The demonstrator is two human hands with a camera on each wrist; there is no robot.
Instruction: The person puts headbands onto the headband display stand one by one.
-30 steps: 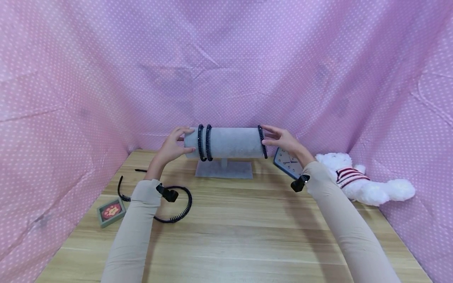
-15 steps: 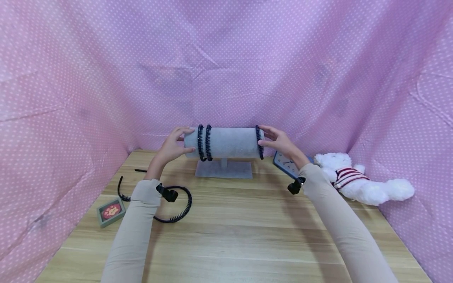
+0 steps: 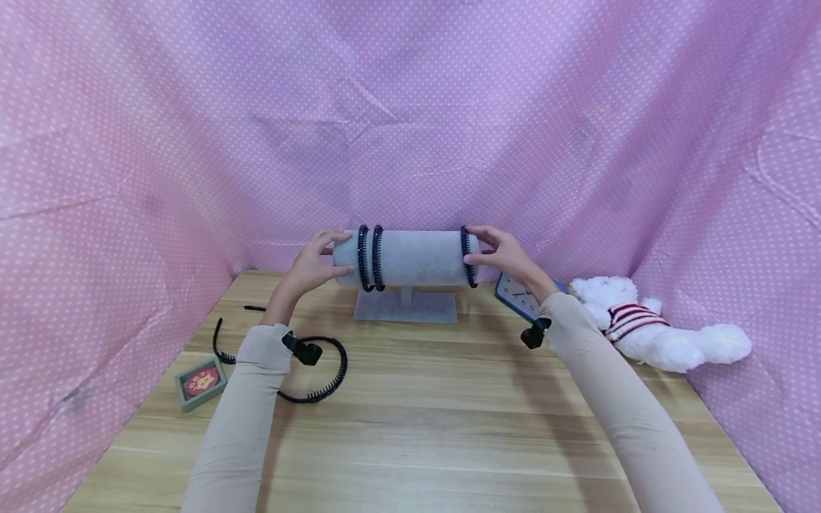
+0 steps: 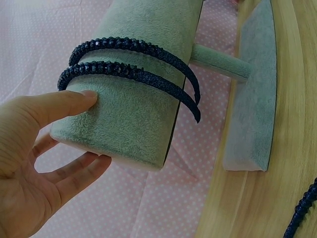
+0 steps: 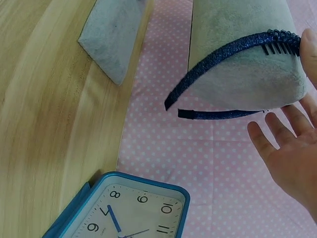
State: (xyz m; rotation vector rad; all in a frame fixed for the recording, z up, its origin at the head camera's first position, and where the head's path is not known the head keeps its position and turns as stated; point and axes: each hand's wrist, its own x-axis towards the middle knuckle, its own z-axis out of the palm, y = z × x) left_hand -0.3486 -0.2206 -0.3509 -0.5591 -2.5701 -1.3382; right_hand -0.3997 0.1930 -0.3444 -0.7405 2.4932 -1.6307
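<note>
A grey plush headband stand (image 3: 420, 258) stands at the table's back, its padded roll on a post and flat base (image 3: 430, 308). My left hand (image 3: 311, 263) grips the roll's left end, thumb (image 4: 81, 103) on the plush. Just inward of it, two dark beaded headbands, an outer one (image 3: 363, 258) and an inner one (image 3: 377, 258), sit side by side around the roll. Over the roll's right end lies a third dark headband (image 5: 228, 51), with comb teeth, which my right hand (image 3: 509, 258) holds between thumb and fingers. In the right wrist view its two ends hang apart.
On the table's left lie a dark headband (image 3: 340, 367), partly behind my left sleeve, and another dark band (image 3: 220, 342). A small green frame (image 3: 202, 385) is beside them. At right are a blue clock (image 5: 143, 213) and a white plush toy (image 3: 641, 328). Pink dotted cloth (image 3: 410, 142) hangs behind.
My right hand has moved a little left with the third headband, which now sits farther in on the roll's right end. My left hand stays at the left end.
</note>
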